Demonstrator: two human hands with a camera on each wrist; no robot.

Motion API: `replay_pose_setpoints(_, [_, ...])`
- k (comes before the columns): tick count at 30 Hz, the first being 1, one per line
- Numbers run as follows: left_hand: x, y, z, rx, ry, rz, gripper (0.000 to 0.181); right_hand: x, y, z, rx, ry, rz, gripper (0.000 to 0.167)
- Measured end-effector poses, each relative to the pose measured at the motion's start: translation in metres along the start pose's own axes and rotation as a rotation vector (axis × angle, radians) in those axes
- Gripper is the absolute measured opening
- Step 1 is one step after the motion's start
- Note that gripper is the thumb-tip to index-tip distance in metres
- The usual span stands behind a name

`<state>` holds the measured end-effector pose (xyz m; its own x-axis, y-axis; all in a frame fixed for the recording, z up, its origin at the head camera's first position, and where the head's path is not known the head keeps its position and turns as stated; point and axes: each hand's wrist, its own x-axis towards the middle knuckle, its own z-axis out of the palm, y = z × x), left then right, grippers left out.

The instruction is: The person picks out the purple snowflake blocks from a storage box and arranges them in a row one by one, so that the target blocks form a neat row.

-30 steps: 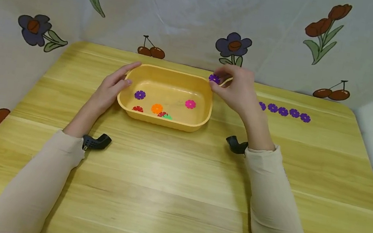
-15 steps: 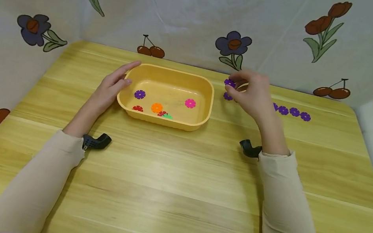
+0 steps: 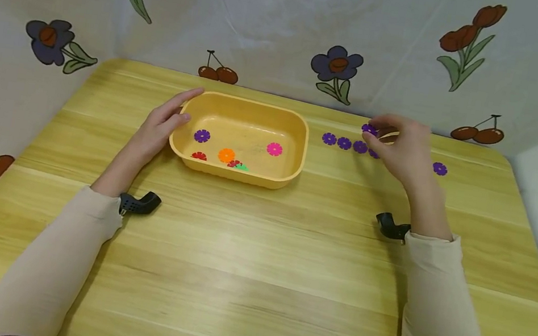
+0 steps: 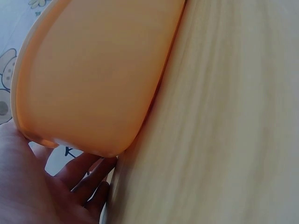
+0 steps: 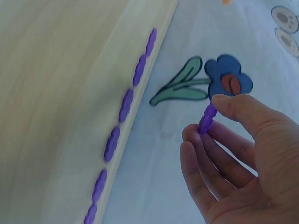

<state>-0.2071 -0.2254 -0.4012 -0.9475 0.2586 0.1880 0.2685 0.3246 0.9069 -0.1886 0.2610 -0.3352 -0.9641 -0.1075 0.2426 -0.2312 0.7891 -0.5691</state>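
Note:
My right hand point(image 3: 402, 151) pinches a purple snowflake-shaped plastic disc point(image 3: 369, 129) between thumb and fingertips, above the table's far edge. Below it runs a row of matching purple discs point(image 3: 344, 143), partly hidden by the hand; in the right wrist view the held disc point(image 5: 207, 119) appears edge-on, apart from the row. My left hand point(image 3: 156, 124) holds the left end of a yellow plastic basin point(image 3: 234, 177), thumb at the rim and fingers around the outside. Inside the basin lie a purple disc point(image 3: 202, 135), a pink one point(image 3: 274, 149), an orange one point(image 3: 226, 155), plus red and green ones.
The wooden table point(image 3: 244, 268) extends in front of the basin and to both sides. A patterned cloth point(image 3: 267, 35) hangs right behind its far edge. One purple disc point(image 3: 440, 169) shows at the row's right end.
My right hand has carried the purple disc rightward from beside the basin's rim, along the row, uncovering the row's left discs. The left hand and basin stay in place.

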Motion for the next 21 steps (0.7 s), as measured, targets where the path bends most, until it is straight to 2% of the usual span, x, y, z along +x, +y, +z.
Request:
replay_pose_setpoints(5, [0.001, 0.001, 0.0, -0.008, -0.002, 0.009, 0.055, -0.002, 0.012, -0.013, 0.001, 0.036, 0.046, 0.037])
replay_pose_setpoints(12, [0.001, 0.002, 0.0, -0.003, 0.007, -0.012, 0.054, -0.007, 0.04, -0.035, -0.022, 0.104, 0.13, 0.042])
replay_pose_setpoints(21, [0.002, 0.004, 0.001, -0.005, 0.003, -0.012, 0.054, -0.026, 0.083, -0.065, -0.073, 0.114, 0.24, 0.048])
